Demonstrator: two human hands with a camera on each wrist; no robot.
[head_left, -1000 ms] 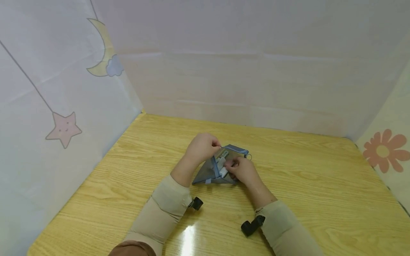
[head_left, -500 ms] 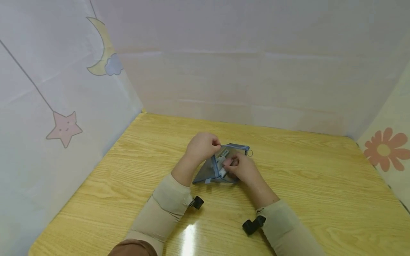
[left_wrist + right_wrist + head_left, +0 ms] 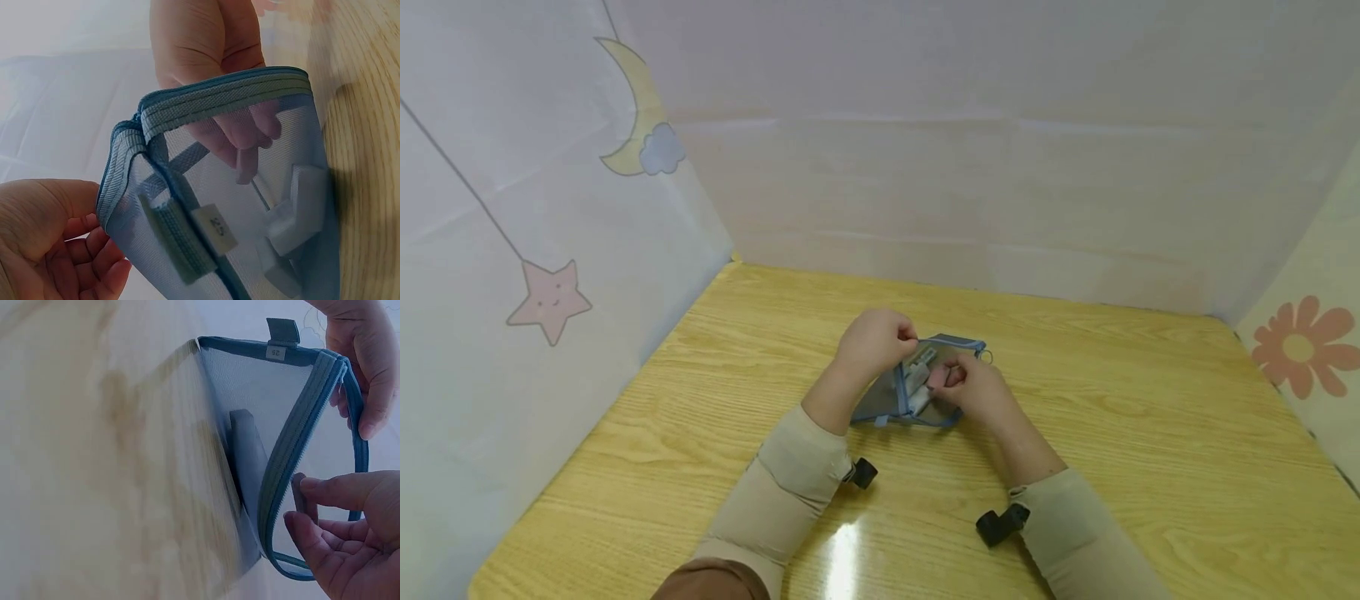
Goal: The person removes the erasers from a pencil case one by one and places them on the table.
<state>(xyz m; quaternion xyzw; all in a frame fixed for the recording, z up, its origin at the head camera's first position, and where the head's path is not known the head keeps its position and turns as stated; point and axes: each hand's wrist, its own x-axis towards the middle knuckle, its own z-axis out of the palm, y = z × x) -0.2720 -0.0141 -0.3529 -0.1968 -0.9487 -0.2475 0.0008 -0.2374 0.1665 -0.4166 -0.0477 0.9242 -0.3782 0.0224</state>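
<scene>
A blue see-through mesh zip pouch (image 3: 880, 404) stands on the table with its mouth spread. My left hand (image 3: 876, 342) pinches the rim between thumb and finger; the left wrist view shows this left hand (image 3: 56, 240) at the zip edge. Through the mouth reaches my right hand (image 3: 977, 387), its fingers visible behind the mesh. In the right wrist view that right hand (image 3: 356, 531) pinches a small flat greyish piece (image 3: 300, 497), whose kind I cannot tell. Whitish block-like pieces (image 3: 300, 206) lie in the pouch bottom, partly hidden by mesh.
The wood-grain table (image 3: 1150, 433) extends around the pouch. Pale fabric walls (image 3: 925, 167) stand behind and at both sides. A metal ring (image 3: 987, 357) hangs at the pouch's far right corner. Black wrist cameras (image 3: 863, 473) sit on both forearms.
My right hand has shifted slightly to the right, still at the pouch mouth. The pouch's near edge has risen a little. My left hand keeps its pinch on the rim.
</scene>
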